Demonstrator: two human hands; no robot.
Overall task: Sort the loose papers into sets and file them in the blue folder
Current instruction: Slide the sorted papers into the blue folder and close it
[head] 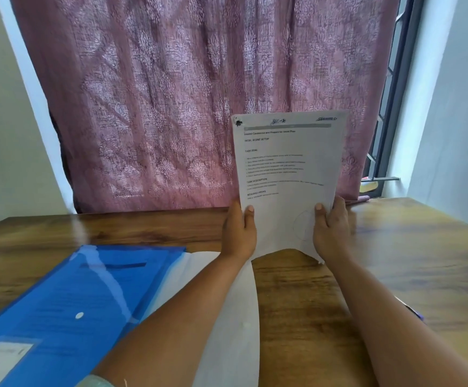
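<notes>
A pink patterned curtain (188, 101) hangs across the window behind a wooden table (422, 261). On the table's near left lies the blue folder (59, 311), flat, its flap seemingly closed with a white snap showing, and printed sheets are dimly visible through the plastic. A white sheet (227, 317) lies on the table just beside it, tucked partly under the folder's right edge and under the person's left forearm.

The person holds a set of papers (290, 163) upright above the far middle of the table, printed side toward them. A dark mark at the top left corner may be a staple or punch hole; I cannot tell which. The left hand (239, 233) grips the lower left edge, thumb on the front and fingers hidden behind. The right hand (330, 230) grips the lower right edge the same way. The bottom edge sags between the two grips.

The step looks like checking or squaring this set before filing. To do it well, I would tap the bottom edge on the table so the sheets line up, keep both thumbs pinching lightly to avoid creasing, read the heading to confirm the set, then free one hand to open the folder
</notes>
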